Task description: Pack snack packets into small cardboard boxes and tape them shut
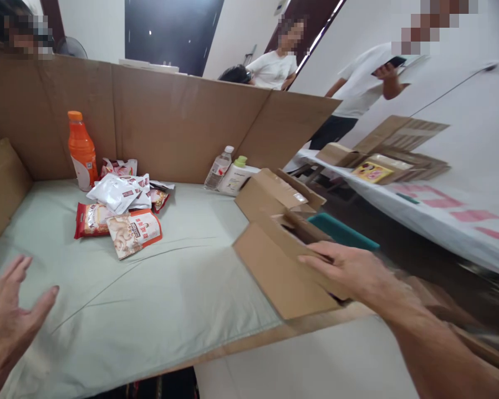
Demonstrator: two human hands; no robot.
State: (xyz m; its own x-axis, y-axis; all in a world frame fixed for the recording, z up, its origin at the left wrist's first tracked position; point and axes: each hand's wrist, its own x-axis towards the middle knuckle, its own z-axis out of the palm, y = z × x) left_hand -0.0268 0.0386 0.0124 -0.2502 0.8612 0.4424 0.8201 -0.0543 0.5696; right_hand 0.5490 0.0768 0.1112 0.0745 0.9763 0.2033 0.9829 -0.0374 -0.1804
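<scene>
My right hand grips the upper edge of an open cardboard box at the right side of the table. Its fingers lie along the outside of the wall, and the inside of the box is mostly hidden. My left hand hovers at the lower left, fingers spread, with nothing in it. Beyond it lies a pile of snack packets: a silver-white pouch, a red-edged packet and a beige-and-orange pouch. An orange drink bottle stands behind them.
A clear bottle and a white bottle with a green cap stand near another cardboard box. A tall cardboard panel walls the back. A teal tray shows beyond the box. People stand behind.
</scene>
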